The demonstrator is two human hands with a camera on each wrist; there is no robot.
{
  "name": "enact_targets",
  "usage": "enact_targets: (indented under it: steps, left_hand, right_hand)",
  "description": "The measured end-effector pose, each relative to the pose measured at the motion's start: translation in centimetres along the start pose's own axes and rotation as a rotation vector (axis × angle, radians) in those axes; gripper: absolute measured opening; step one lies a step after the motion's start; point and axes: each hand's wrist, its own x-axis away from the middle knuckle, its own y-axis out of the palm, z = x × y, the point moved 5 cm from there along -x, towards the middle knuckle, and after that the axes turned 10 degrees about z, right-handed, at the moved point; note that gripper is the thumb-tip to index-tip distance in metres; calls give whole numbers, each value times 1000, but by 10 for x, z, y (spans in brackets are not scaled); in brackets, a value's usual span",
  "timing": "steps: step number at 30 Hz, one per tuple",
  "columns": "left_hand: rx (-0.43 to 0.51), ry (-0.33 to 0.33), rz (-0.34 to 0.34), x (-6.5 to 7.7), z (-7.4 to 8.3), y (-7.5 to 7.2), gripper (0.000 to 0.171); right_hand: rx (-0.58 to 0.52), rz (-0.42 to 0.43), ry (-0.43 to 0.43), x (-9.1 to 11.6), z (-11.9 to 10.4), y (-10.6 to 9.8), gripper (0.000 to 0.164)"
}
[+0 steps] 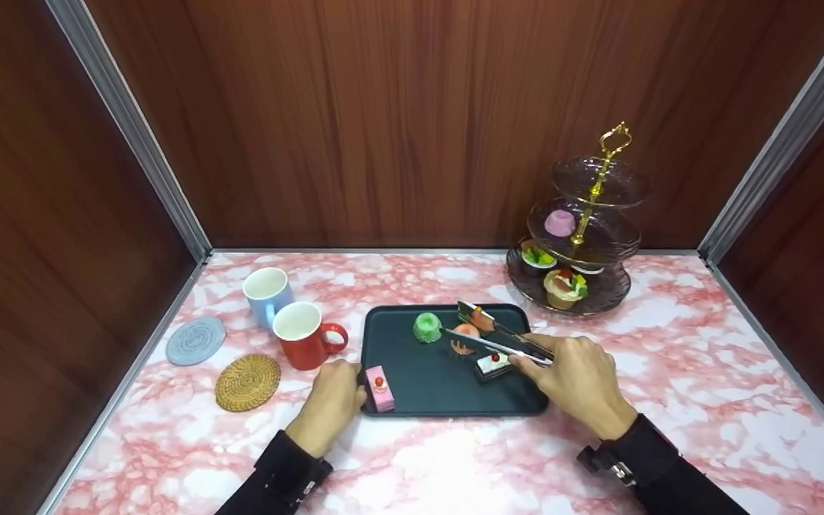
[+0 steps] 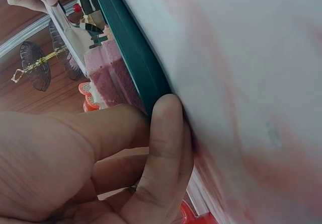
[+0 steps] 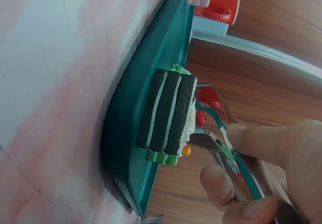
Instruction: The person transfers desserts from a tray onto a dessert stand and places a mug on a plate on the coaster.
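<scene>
Head view shows the right hand clamped on the tongs, fingers and thumb curled round the handles. The tong tips stand apart around an orange cake, just ahead of the hand toward the wall. A dark layered cake sits right at its fingertips; the right wrist view shows it resting on the tray with the tongs just beside it. A green cake lies beyond the tips, to the hand's left.

The left hand grips the tray's left edge, fingers curled against the rim, as the left wrist view shows. A pink cake stands just beside that thumb, at the tray's near left corner.

As I judge it, a good pick here needs the tips squeezed gently on the orange cake's sides, low enough not to slip, and lifted straight up so the dark cake beside the hand is not knocked. The left hand holding the rim should keep the tray from sliding.

Beyond the right hand, a tiered stand with cakes on its lower plates stands near the tray's far right corner; its plate rims and gold post leave tight gaps. To the right of the hand the counter gives room. Left of the left hand sit a red mug, a blue mug and two coasters.
</scene>
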Motion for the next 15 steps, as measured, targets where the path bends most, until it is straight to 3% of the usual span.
enact_targets:
  steps: [15]
  left_hand:
    - [7, 0, 1, -1, 0, 1, 8]
  right_hand:
    - [-21, 16, -9, 1, 0, 1, 30]
